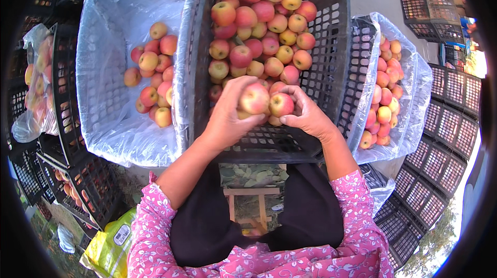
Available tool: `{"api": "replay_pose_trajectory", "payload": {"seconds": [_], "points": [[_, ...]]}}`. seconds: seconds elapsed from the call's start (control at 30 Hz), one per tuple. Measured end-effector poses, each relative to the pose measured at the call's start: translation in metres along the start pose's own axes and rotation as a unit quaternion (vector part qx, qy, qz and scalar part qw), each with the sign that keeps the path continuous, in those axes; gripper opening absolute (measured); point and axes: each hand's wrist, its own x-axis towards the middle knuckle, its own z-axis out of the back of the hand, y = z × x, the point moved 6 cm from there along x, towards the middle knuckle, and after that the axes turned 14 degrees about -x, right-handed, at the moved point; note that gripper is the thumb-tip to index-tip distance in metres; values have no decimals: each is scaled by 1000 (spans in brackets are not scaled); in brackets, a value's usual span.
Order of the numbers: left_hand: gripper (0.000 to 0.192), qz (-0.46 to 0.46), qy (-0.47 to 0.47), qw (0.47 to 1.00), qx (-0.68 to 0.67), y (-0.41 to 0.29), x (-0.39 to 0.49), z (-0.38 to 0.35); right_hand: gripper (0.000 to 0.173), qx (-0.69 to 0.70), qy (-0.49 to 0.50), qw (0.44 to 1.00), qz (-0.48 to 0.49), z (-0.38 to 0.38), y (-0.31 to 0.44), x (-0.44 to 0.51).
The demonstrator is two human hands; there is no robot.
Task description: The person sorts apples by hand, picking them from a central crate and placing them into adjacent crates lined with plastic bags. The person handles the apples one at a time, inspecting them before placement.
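Observation:
Over the near end of a black plastic crate [330,60] full of red and yellow apples [240,56], both hands are close together. My left hand [235,111] grips a pale red-yellow apple [254,98], slightly blurred. In my right hand [304,111], the fingers and thumb hold a smaller red apple [282,105] with its end facing up. The two held apples are side by side; whether they touch is unclear. To the left, a crate lined with clear plastic [105,122] contains a loose group of apples [148,61]. Another lined crate [421,83] with apples [384,115] is at the right.
Black crates [438,114] are stacked along the right edge. At the left are more crates [64,95], bagged apples [40,79] and a yellow-green sack [110,247]. A wooden frame [251,191] shows between the person's knees. Part of another person [469,25] appears at the far upper right.

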Motion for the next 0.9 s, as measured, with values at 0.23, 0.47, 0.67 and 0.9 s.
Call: {"api": "replay_pose_trajectory", "payload": {"seconds": [0.23,0.47,0.67,0.9], "points": [[70,123,-54,971,-197,23,-2,-1,71,79,26,995,62,2,19,-7],[70,162,-40,948,-271,18,-2,-8,60,328,52,942,-45,2,-2,-8],[67,175,-49,940,-288,19,-2,-8,60,407,32,912,-42,13,-5,-15],[66,166,-58,960,-217,16,-5,2,55,66,-284,955,56,91,14,-117]]}}
